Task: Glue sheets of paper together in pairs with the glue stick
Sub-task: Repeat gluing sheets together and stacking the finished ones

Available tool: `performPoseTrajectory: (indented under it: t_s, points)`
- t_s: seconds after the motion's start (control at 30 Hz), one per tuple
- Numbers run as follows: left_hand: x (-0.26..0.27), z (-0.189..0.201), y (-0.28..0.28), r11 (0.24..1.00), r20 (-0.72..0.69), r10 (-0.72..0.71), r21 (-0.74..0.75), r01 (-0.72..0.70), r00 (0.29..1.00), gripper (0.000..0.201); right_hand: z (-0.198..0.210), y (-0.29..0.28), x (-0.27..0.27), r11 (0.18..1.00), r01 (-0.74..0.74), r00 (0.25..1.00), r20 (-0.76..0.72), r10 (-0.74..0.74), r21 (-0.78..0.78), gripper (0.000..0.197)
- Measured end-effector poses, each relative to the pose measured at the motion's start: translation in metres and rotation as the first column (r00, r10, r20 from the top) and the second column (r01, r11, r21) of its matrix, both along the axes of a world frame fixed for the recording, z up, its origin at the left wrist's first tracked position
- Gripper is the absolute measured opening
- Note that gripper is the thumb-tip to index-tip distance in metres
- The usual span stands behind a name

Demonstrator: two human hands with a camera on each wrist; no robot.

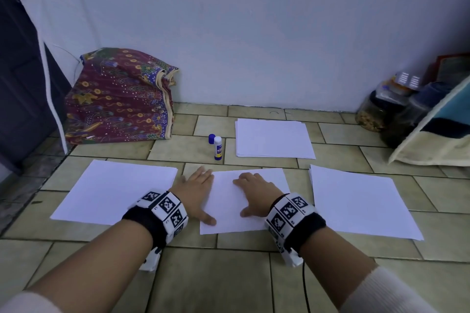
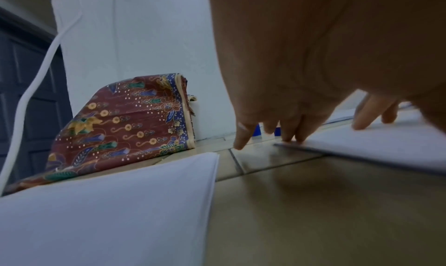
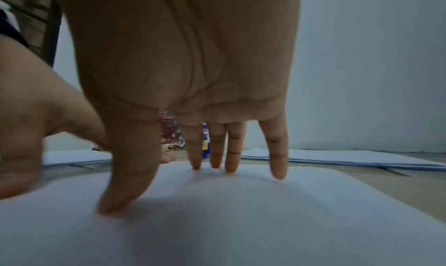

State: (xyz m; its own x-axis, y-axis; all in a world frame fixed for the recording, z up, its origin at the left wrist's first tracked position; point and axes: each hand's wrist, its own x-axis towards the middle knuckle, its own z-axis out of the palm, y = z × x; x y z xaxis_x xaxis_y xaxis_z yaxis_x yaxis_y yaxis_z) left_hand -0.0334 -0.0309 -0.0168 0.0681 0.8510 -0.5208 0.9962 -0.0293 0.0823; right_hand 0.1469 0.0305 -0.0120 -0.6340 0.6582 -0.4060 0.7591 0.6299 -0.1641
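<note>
We have the thin white sheet of paper [image 1: 244, 201] lying flat on the tan tiled floor [image 1: 229, 274], straight in front of us, between a white paper stack on the left [image 1: 114, 190] and another white paper stack on the right [image 1: 361, 201]. Whether it is one sheet or a pair already laid together, we cannot tell.

Our left hand [image 1: 197, 193] lies flat over the sheet's left edge, partly on the tile. Its grip is loose, the fingers straight, the thumb resting on the paper. Our right hand [image 1: 256, 193] presses down near the middle with spread straight fingers [image 3: 233, 155], clasping nothing.

We judge the paper very light, limp and easy to crease. It probably slides readily on the smooth tile, so a flat palm holds it better than a pinch. To lift it, we would take a corner or an edge, since the middle gives nothing to catch.

The white glue stick with a blue base [image 1: 218, 148] stands upright on the floor beyond the sheet, apart from it, its blue cap [image 1: 211, 139] standing just beside it. It looks rigid and small, and the place to grasp it would be round the barrel. A third white paper stack [image 1: 274, 138] lies further back, to its right.
</note>
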Motion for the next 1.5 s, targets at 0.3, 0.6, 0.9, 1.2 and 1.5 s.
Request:
performPoseTrajectory:
  t_s: [0.3, 0.6, 0.9, 1.2, 1.5]
  points:
    - [-0.005, -0.006, 0.004, 0.992, 0.005, -0.004, -0.129, 0.005, 1.0, 0.163, 0.007, 0.041, 0.055, 0.979, 0.194, 0.976, 0.111, -0.186, -0.068, 0.121]
    - [0.007, 0.006, 0.006, 0.994, -0.024, 0.041, -0.104, -0.043, 0.999, 0.14, 0.011, 0.04, 0.065, 0.93, 0.354, 0.935, 0.041, -0.351, -0.104, 0.135]
    - [-0.001, -0.001, 0.007, 0.992, 0.067, -0.008, -0.123, 0.017, 0.998, 0.18, 0.013, 0.036, 0.073, 0.901, 0.362, 0.848, -0.319, -0.424, -0.237, 0.129]
    - [-0.003, -0.002, 0.007, 0.992, 0.09, -0.014, -0.123, 0.025, 0.996, 0.18, 0.008, 0.014, 0.096, 0.706, 0.354, 0.599, -0.431, -0.675, -0.613, 0.048]
    - [0.0, -0.004, 0.007, 0.992, 0.038, 0.012, -0.122, -0.007, 0.999, 0.161, 0.033, 0.027, 0.115, 0.805, 0.378, 0.634, -0.505, -0.585, -0.457, 0.051]
